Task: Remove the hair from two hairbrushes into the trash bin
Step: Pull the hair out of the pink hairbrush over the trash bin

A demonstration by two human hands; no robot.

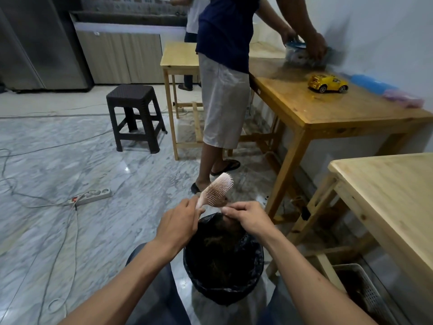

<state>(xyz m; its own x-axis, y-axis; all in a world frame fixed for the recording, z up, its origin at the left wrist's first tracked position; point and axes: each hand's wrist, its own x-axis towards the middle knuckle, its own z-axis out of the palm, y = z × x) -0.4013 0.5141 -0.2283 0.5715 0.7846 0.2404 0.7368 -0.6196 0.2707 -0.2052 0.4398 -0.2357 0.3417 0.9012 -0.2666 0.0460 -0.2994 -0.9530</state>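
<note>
A pink hairbrush point(216, 190) is held up over the trash bin point(223, 256), bristles facing right. My left hand point(179, 222) grips its handle. My right hand point(247, 215) pinches a brown tuft of hair point(225, 200) at the lower bristles, just above the bin. The bin is lined with a black bag and holds clumps of dark hair. Only this one hairbrush is in view.
A person in a dark shirt and grey shorts point(222, 97) stands just beyond the bin at a wooden table point(351, 113) bearing a yellow toy car point(328, 83). A pale table point(398, 191) is at right, a white basket point(365, 292) under it. A dark stool point(134, 116) and power strip point(93, 197) with cables are on the floor.
</note>
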